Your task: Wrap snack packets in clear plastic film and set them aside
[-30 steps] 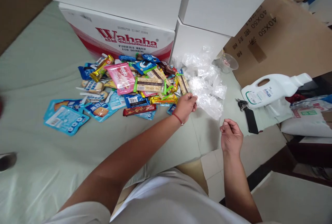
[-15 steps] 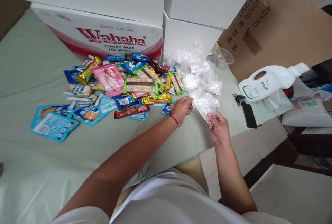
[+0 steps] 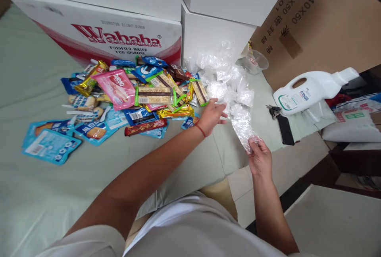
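The right hand is pinching the near end of a plastic strip, its long axis slanting away leftward to the clear heap, while the left hand, fingers loosely parted, is pointing heapward, contact unclear.

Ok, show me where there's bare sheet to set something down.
Bare sheet lies between the blue packets and the left arm, and in a strip between the clear plastic and the keys. It's crowded in front of the Wahaha box, where snack packets pile up beside the plastic.
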The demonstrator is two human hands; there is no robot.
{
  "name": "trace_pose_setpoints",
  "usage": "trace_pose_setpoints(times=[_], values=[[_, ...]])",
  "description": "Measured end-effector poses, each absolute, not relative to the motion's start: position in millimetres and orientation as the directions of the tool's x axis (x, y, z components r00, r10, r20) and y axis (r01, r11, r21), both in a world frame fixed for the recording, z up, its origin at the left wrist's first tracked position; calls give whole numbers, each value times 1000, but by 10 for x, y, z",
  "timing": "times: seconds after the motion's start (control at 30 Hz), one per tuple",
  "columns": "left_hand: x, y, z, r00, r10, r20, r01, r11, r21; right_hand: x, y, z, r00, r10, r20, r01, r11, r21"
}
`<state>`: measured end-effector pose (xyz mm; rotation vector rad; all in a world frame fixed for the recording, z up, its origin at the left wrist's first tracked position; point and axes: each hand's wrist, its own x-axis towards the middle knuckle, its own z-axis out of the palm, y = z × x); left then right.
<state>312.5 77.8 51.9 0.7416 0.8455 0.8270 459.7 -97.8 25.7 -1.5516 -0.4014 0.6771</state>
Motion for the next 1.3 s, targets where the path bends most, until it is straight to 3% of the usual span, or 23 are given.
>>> trace_pose_setpoints(times=[0.07, 0.13, 0.27, 0.37, 0.53, 0.6, 0.7, 0.87, 0.97, 1.17, 1.3], values=[[2930, 599, 477, 279, 919, -280, -261, 353, 899, 4521, -981, 229, 748, 647, -150, -104, -109, -989], [2660, 371, 391, 266, 945, -193, -202, 250, 947, 4392, -983, 201, 731, 673, -109, -21, -137, -990], [2139, -9, 245, 489, 822, -293, -171, 420, 891, 4022, -965, 162, 635, 770, 65, 308, -174, -935], [1949, -102, 186, 571, 738, -358, -126, 510, 851, 3744, -933, 128, 453, 856, 249, 555, -52, -830], [1897, -25, 76, 536, 776, -333, -212, 505, 837, 3462, -922, 65, 135, 926, 352, 684, 170, -709], [1886, 2, 39, 515, 796, -317, -244, 491, 836, 3427, -952, 74, 45, 947, 317, 664, 209, -718], [1850, 6, 8, 496, 819, -289, -252, 455, 854, 3417, -998, 120, -4, 979, 204, 512, 177, -840], [1809, -47, -1, 504, 836, -218, -203, 360, 911, 3343, -894, 135, 291, 957, 14, 302, -78, -950], [1803, -48, -24, 481, 860, -172, -256, 325, 910, 3293, -749, 114, 337, 933, -125, 168, -191, -967], [1746, 100, -74, 405, 882, -242, -456, 424, 782, 3473, -635, 145, 468, 829, -308, -191, -245, -950], [1711, 140, -25, 476, 828, -299, -459, 523, 718, 3584, -699, 166, 463, 830, -311, -186, -252, -950]])
